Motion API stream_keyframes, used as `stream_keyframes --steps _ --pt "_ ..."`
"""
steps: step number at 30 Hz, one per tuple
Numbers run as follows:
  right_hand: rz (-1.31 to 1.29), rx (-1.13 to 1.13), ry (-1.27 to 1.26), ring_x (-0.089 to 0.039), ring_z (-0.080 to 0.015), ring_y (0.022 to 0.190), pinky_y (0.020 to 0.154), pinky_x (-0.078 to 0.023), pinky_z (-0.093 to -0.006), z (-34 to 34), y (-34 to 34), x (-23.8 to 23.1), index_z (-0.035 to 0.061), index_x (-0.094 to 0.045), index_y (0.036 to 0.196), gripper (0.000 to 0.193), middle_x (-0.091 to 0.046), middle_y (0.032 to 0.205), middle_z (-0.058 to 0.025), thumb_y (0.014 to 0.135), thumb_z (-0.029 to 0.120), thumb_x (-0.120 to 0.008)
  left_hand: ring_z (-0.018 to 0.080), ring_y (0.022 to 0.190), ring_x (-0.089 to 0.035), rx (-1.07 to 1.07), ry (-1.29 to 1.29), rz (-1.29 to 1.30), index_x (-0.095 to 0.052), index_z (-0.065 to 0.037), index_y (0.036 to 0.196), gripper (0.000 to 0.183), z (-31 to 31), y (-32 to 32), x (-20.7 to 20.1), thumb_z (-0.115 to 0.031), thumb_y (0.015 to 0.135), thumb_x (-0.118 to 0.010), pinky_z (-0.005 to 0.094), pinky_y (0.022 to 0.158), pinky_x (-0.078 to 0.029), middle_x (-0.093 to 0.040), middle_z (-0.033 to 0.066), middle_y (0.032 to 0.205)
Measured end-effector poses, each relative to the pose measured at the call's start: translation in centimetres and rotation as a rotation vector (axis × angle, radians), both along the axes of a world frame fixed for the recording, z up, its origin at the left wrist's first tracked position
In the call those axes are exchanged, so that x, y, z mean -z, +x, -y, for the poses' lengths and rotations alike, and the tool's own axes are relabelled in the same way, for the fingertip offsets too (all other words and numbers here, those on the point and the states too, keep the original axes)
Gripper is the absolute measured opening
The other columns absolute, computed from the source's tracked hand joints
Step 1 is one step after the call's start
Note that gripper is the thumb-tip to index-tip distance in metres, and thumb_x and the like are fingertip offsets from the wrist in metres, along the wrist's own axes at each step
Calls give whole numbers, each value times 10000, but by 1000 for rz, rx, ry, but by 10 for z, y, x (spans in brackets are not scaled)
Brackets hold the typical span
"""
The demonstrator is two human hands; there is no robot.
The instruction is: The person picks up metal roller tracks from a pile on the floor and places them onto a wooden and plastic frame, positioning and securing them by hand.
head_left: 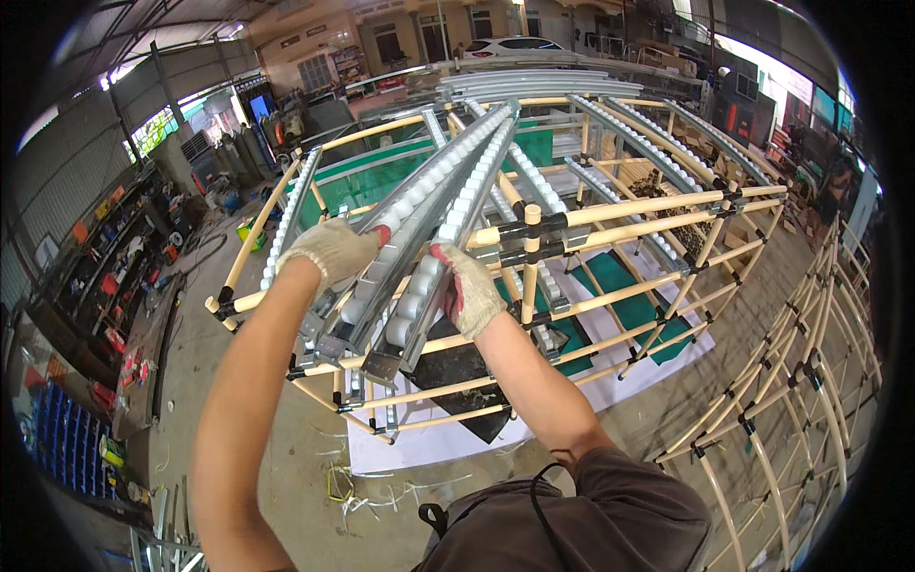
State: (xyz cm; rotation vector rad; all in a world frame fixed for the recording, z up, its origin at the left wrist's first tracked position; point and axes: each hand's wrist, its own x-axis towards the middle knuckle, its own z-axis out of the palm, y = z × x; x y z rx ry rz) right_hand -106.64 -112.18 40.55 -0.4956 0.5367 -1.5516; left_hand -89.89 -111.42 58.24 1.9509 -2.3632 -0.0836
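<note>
Several metal roller tracks with white wheels lie together in a slanting bundle across the top of a frame of cream pipes [648,205] and black joints. My left hand [338,250], in a cream knit glove with red on the fingertips, is closed over the left roller track [416,194]. On the other side, my right hand [467,294], gloved alike, grips the edge of the right roller track [468,195] with its thumb near the wheels. The fingers under both tracks are hidden. The tracks' near ends, with metal brackets [383,366], jut toward me past the frame.
More roller tracks [648,143] sit across the frame's right half. Green sheets [610,281] and a white sheet [429,456] lie beneath. A second pipe frame [748,424] stands at the right. Cluttered shelving [105,248] lines the left wall; plastic strips [357,496] litter the floor.
</note>
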Motion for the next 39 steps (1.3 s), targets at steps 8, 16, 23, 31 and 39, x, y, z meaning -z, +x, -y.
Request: stream_keyframes --steps 8,16,23,31,39 --pt "133 21 -38 -618 -222 678 563 -551 -388 1 1 2 38 -500 1138 324 -591 871 -92 873 93 -678 375 899 -728 -31 -412 343 -583 1 1111 336 4 -10 5 -231 874 -638 459 793 -589 -717 239 973" --pt "-32 193 -44 -618 -202 861 767 -553 -348 -5 0 -6 3 -402 1298 517 -594 1053 -111 882 116 -687 325 911 -705 -95 -872 539 -573 -77 1068 198 0 33 -49 -174 900 -616 456 797 -561 -666 153 956" --pt "-109 152 -38 -617 -214 1011 881 -537 -363 -5 1 3 -38 -398 1339 610 -593 1180 -141 876 172 -733 381 919 -679 -375 -939 316 -606 -59 1253 561 -64 91 -22 -268 759 -769 466 809 -550 -682 175 996" --pt "-159 161 -166 -602 -207 1096 944 -528 -367 -25 5 -10 57 -481 1416 649 -596 1243 -62 942 448 -689 175 654 -623 -280 -789 -481 -666 35 935 320 -184 198 107 -138 681 -755 343 612 -520 -646 96 704" --pt "-207 227 -141 -631 -130 777 670 -537 -298 -71 49 128 115 -545 1275 435 -643 905 -5 1036 477 -522 126 625 -656 -684 -259 -1166 -647 31 826 225 -388 230 266 -31 650 -772 311 600 -558 -693 66 730"
